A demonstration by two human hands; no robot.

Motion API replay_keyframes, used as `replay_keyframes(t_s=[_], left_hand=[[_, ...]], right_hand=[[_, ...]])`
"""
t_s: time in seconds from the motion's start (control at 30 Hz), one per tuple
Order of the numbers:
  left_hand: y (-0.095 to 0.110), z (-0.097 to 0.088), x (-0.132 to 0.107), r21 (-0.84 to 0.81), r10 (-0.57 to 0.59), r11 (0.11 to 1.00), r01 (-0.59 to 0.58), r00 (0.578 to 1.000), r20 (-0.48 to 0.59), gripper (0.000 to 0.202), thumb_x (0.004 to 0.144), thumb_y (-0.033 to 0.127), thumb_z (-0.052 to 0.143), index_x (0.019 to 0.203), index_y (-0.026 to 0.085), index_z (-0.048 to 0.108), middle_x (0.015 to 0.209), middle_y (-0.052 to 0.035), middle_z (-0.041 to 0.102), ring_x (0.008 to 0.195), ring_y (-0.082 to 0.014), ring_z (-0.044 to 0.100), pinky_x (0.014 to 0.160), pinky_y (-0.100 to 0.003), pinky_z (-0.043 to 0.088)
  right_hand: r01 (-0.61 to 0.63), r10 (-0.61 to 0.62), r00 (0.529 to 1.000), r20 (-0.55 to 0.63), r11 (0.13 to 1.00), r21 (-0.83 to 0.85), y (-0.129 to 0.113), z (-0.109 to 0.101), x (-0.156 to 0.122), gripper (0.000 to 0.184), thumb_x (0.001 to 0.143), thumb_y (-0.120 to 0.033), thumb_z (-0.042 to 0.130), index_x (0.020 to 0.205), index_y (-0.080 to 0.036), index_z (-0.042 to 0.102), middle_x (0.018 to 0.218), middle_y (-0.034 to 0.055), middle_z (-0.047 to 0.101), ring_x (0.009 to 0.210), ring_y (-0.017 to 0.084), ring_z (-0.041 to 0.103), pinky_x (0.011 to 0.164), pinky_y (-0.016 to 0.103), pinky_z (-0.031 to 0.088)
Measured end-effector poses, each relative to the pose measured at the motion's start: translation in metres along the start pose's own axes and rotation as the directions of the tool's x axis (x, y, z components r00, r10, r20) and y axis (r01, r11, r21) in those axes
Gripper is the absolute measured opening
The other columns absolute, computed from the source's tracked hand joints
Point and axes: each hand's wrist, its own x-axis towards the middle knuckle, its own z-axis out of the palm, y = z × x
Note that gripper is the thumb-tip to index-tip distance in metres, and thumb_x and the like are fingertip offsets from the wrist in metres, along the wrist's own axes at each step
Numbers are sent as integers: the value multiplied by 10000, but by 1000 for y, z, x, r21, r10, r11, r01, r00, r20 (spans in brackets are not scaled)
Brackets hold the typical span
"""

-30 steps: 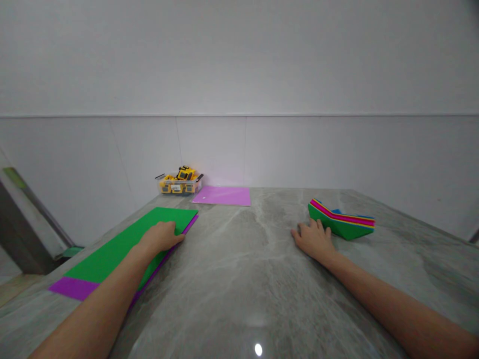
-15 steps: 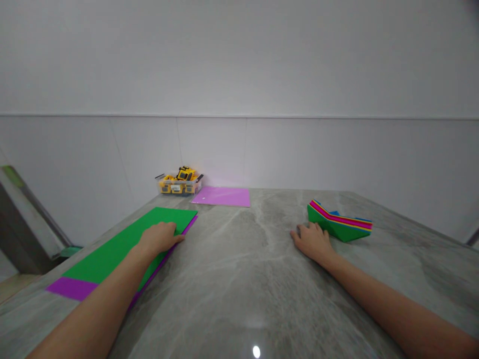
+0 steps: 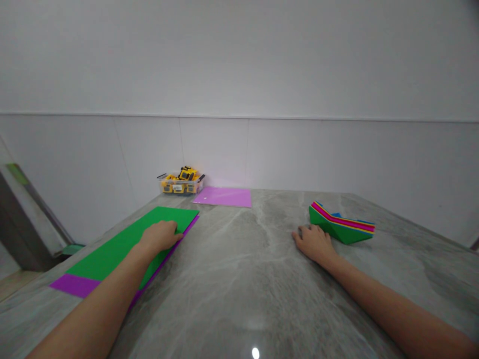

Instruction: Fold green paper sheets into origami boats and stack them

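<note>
While resting the left hand (image 3: 160, 236) on the green sheet (image 3: 127, 244) over at left, laying the right hand (image 3: 314, 243) on the grey worktop (image 3: 232, 269) across at right. Curling the left fingers near the sheet's right edge, pointing the thumb out to the right; cannot tell whether clamped on it. Seeing the purple sheet (image 3: 75, 285) there too, tucked beneath the green, jutting out at the near end and along the right edge. Over to the right now, holding thumb and fingers apart, palm down. And just beside those fingers, on the far right, spotting the bent stack (image 3: 342, 229), all green on the near face, banded in yellow, pink and blue along the top; cannot tell whether touching it. Glancing to the far left, catching a clear tub (image 3: 177, 187) heaped with yellow toys (image 3: 188, 173), then, right beside it, a pink sheet (image 3: 224, 196) lying flat before the pale wall (image 3: 239, 70).
</note>
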Motion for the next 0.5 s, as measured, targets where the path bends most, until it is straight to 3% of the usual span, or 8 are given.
replay_keyframes(t_s=[0.2,0.37,0.5], left_hand=[[4,-6,-2,-13,-12,1000,12,999,38,380,870,437,525,1070,174,712,1085,-165,705,1034,-345,647,824,-411,517],[5,-7,0,-15,-37,999,39,995,96,324,932,333,577,1205,157,574,1202,-100,599,1014,-235,619,849,-437,532],[6,-7,1,-24,-46,999,48,994,98,330,930,320,585,1221,166,560,1219,-96,586,1020,-233,615,845,-433,535]], right_hand=[[-3,3,1000,4,1000,4,0,1,0,451,932,-429,421,1134,-106,662,1139,234,593,1115,360,546,899,472,401],[-3,3,1000,3,1000,10,0,1,1,453,931,-432,419,1140,-111,660,1131,226,599,1120,355,548,907,469,404],[-9,9,1000,4,1000,22,1,2,2,445,926,-429,431,1142,-114,660,1133,221,601,1107,362,556,903,475,411]])
